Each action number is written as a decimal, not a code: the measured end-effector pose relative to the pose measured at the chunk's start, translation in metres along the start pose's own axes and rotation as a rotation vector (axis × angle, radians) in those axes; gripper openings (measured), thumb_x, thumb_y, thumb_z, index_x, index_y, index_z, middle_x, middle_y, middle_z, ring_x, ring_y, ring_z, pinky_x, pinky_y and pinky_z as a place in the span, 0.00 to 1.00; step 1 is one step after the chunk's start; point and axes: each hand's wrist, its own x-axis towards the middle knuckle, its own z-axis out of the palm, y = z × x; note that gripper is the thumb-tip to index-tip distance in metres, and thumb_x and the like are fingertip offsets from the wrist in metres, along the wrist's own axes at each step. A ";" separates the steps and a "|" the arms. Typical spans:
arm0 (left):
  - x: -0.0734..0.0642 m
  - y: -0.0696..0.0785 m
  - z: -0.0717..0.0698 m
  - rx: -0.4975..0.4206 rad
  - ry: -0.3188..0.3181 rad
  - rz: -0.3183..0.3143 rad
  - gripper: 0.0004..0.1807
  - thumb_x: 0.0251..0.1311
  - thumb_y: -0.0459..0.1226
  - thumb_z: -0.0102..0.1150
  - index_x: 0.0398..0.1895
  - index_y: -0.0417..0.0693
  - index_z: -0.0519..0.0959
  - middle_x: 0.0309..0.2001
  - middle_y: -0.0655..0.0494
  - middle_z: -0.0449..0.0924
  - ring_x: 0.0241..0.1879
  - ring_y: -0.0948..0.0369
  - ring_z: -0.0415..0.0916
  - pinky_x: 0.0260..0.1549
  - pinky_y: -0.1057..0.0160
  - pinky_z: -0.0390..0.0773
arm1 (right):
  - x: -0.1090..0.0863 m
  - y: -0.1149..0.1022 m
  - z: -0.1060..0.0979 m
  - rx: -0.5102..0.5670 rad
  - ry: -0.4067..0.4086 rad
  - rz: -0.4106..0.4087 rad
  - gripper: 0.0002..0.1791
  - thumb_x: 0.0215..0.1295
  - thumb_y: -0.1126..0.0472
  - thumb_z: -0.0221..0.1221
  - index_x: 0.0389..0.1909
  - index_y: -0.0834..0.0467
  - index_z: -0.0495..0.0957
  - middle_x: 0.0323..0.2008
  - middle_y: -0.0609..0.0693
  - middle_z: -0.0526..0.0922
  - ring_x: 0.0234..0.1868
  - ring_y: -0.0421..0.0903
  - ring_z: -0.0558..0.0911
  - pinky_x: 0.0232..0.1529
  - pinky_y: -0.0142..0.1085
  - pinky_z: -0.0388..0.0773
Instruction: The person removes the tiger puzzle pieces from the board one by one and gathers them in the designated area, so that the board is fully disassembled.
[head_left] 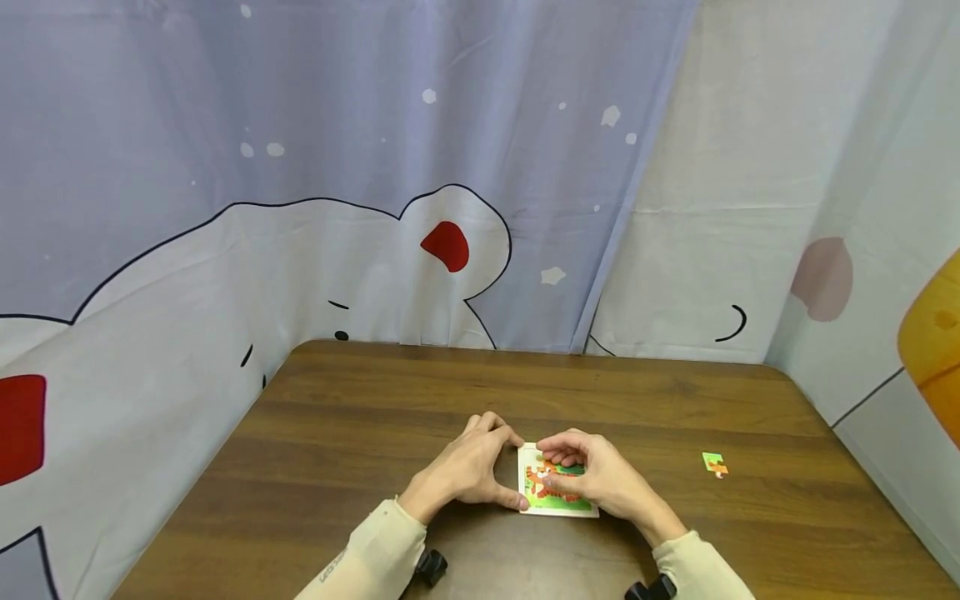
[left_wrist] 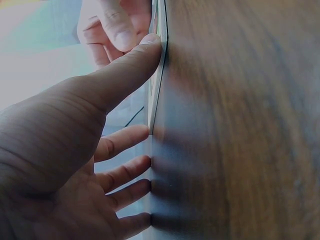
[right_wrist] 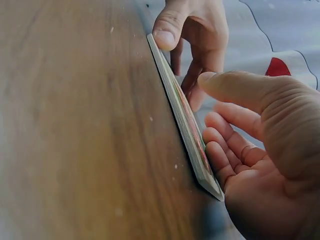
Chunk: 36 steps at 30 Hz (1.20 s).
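A: What is the head view showing?

B: The left hand point(head_left: 468, 467) is bracing a tiger puzzle board point(head_left: 558, 512) by its left corners on a wooden surface point(head_left: 360, 433), its grip spread rather than clenched. The right hand point(head_left: 603, 481) is hovering over the picture, its grip loose, apparently holding nothing. A loose piece point(head_left: 714, 463) is lying well apart, to the right.

A: And the left wrist view?

B: The thumb is pressing one corner and a fingertip is touching the next. If that hold were slackening, a sideways push could be sending the board sliding.

A: The right wrist view?

B: The thumb is standing clear of the bent fingers. They may be touching the picture; the low angle is hiding that. If they are dragging across it, they could be nudging seated pieces out.
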 end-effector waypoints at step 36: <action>0.000 0.000 -0.001 -0.008 0.001 0.003 0.48 0.45 0.62 0.91 0.68 0.51 0.83 0.66 0.52 0.75 0.63 0.54 0.71 0.63 0.53 0.80 | 0.002 0.009 0.005 -0.246 0.005 -0.068 0.16 0.61 0.55 0.83 0.48 0.47 0.90 0.46 0.43 0.83 0.44 0.43 0.79 0.48 0.35 0.77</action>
